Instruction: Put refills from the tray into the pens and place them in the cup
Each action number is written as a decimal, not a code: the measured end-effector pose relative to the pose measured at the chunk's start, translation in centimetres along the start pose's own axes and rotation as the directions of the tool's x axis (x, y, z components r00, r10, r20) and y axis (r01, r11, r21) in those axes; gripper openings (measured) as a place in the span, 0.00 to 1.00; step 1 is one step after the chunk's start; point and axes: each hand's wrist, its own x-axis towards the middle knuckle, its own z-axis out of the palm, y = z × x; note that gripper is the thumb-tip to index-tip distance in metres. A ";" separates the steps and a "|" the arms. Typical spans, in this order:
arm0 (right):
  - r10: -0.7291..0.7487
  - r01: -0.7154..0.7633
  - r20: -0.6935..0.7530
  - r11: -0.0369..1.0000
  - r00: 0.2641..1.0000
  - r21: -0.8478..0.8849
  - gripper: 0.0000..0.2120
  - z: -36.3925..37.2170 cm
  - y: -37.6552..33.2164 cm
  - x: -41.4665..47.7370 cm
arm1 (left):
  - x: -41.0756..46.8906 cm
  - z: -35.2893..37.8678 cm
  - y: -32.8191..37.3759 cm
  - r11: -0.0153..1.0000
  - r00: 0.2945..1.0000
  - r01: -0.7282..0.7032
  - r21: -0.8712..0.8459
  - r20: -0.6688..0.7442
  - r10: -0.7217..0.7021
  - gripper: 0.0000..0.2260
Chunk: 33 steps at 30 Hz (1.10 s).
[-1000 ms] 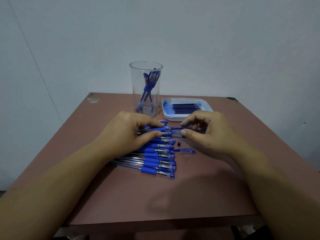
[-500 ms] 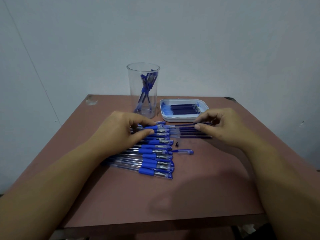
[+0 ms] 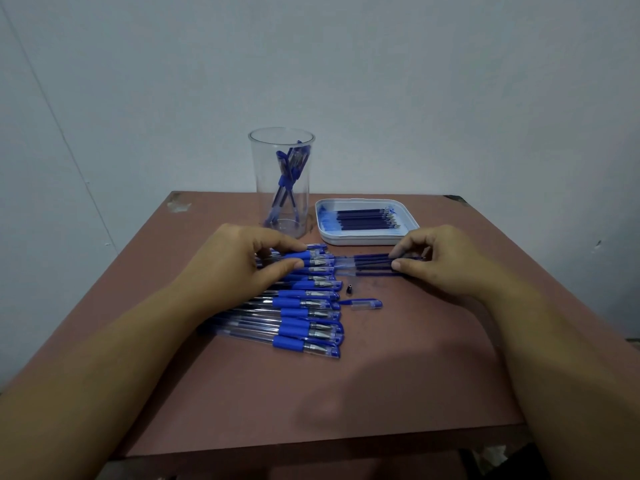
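A row of several blue-grip clear pens [image 3: 304, 323] lies on the brown table [image 3: 346, 393]. My left hand [image 3: 239, 268] pinches the blue grip of the pen at the far end of the row, thumb and forefinger round it. My right hand [image 3: 440, 261] pinches a dark blue refill [image 3: 372, 259] that stretches between the two hands; a few more refills lie just beside it. The white tray [image 3: 367, 239] behind holds several refills. The clear cup [image 3: 282, 181] left of the tray holds a few pens.
A loose pen cap [image 3: 363, 303] and a small dark tip piece [image 3: 349, 289] lie on the table right of the pen row. A pale wall stands right behind the table. The table's near edge runs across the bottom of the view.
My right hand has moved to the right, away from my left hand, drawing the refill out lengthwise. My left hand stays on the pen at the far end of the row.
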 end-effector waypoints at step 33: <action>0.079 -0.027 0.207 0.970 0.975 -0.240 0.06 -0.2 0.2 9.9 | 0.4 -0.2 -0.7 1.000 1.000 -0.006 0.000 0.013 0.006 0.13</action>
